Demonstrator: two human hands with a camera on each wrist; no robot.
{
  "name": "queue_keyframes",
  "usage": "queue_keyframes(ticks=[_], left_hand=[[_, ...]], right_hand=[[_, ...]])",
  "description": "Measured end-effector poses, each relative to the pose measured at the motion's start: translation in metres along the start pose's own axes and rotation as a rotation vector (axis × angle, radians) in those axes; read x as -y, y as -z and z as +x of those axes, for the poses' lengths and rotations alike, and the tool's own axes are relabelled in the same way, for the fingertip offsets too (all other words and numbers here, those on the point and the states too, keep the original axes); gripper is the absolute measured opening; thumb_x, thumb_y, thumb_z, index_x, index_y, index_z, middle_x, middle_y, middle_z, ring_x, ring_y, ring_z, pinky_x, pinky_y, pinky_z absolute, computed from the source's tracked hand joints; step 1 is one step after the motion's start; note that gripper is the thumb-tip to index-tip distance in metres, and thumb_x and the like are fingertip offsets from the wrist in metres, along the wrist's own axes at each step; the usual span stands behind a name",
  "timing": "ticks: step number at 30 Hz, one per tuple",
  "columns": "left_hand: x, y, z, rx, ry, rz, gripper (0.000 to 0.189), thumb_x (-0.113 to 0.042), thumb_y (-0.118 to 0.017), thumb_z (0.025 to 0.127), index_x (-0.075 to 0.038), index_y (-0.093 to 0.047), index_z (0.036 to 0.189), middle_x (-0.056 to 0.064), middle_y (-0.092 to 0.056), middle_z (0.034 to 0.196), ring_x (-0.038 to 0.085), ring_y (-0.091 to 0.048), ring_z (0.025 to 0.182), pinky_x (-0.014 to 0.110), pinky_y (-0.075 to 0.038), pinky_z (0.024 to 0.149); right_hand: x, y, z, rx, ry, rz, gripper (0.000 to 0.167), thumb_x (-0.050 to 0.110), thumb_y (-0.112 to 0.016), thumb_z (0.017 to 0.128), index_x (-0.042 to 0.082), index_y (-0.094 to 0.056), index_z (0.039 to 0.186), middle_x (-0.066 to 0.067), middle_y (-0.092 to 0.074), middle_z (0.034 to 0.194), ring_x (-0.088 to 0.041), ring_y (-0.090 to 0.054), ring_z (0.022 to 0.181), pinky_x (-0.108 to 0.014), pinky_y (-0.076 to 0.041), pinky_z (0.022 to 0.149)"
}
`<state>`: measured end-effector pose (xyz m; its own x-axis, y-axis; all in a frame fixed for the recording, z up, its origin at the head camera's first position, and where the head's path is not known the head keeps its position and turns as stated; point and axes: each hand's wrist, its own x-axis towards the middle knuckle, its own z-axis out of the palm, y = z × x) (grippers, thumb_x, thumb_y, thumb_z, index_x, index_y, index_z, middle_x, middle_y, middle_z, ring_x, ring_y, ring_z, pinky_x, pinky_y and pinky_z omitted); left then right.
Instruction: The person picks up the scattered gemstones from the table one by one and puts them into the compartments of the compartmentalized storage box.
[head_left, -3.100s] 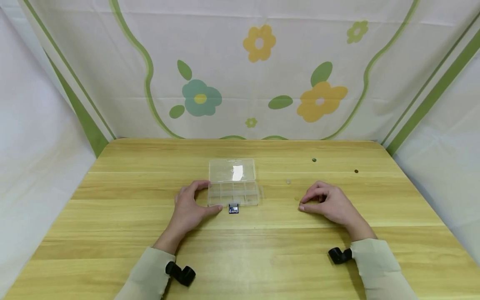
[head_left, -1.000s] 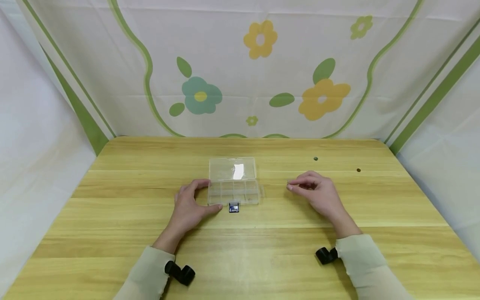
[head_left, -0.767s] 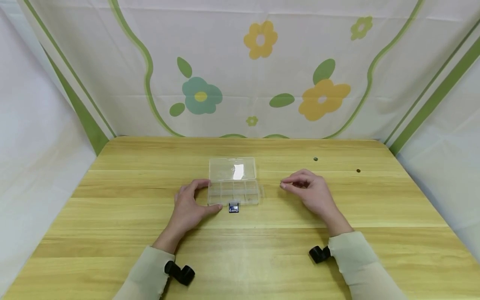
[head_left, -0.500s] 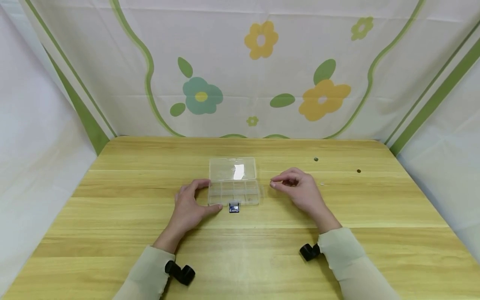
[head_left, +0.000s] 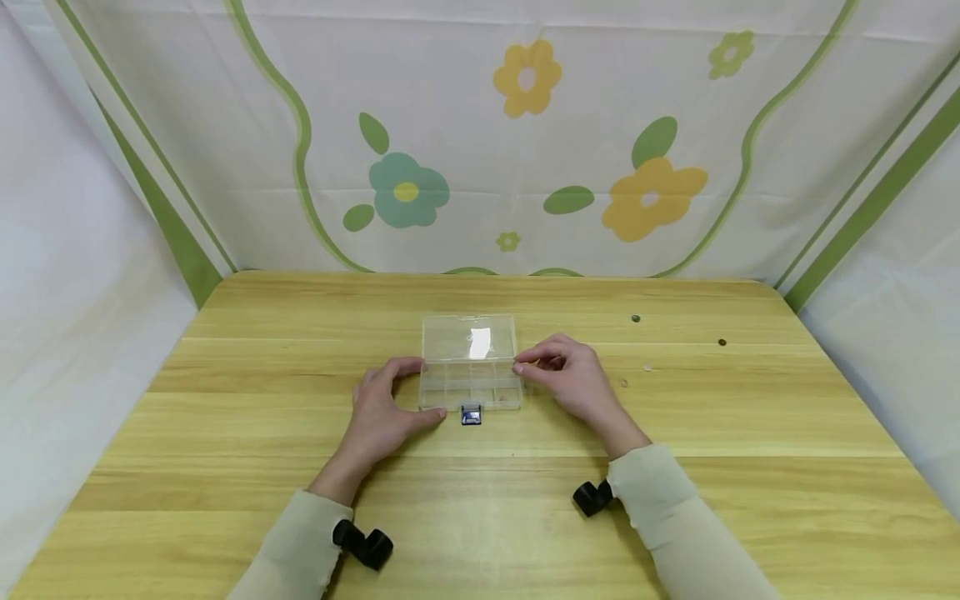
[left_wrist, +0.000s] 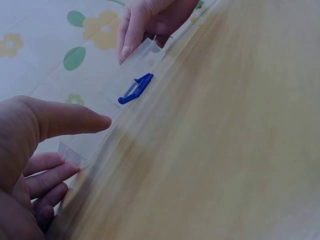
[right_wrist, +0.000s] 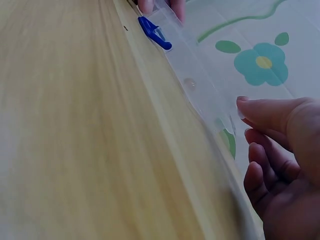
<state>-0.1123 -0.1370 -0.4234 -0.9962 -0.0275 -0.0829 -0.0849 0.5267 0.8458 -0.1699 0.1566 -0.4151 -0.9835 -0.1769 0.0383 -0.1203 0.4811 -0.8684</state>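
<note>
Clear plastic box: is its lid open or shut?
Open: the lid is folded back behind the compartments, leaving them uncovered; the blue latch sticks out in front.

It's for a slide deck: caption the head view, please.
Left hand holding an open clear box on a wooden table, right hand in a pinch by the box's right edge.

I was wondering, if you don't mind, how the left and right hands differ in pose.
The left hand spreads its thumb and index finger wide; the right hand brings its own together in a pinch. The left hand reaches around the left end of the clear box, whereas the right hand is at its right end. Both emerge from pale sleeves.
</note>
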Motion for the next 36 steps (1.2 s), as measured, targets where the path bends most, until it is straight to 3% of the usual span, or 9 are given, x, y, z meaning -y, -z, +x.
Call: queue_keyframes(ticks=[36], left_hand=[[-0.0002, 0.0005, -0.0009, -0.005, -0.012, -0.001, 0.077, -0.023, -0.096, 0.079, -0.017, -0.061, 0.147, 0.006, -0.063, 0.152, 0.033, -0.040, 0.142, 0.055, -0.029, 0.118]], right_hand=[[-0.0016, -0.0084, -0.0037, 0.021, -0.025, 0.030, 0.018, 0.028, -0.087, 0.093, 0.019, -0.085, 0.108, -0.002, -0.075, 0.103, -0.021, -0.062, 0.088, -0.026, -0.051, 0.074]])
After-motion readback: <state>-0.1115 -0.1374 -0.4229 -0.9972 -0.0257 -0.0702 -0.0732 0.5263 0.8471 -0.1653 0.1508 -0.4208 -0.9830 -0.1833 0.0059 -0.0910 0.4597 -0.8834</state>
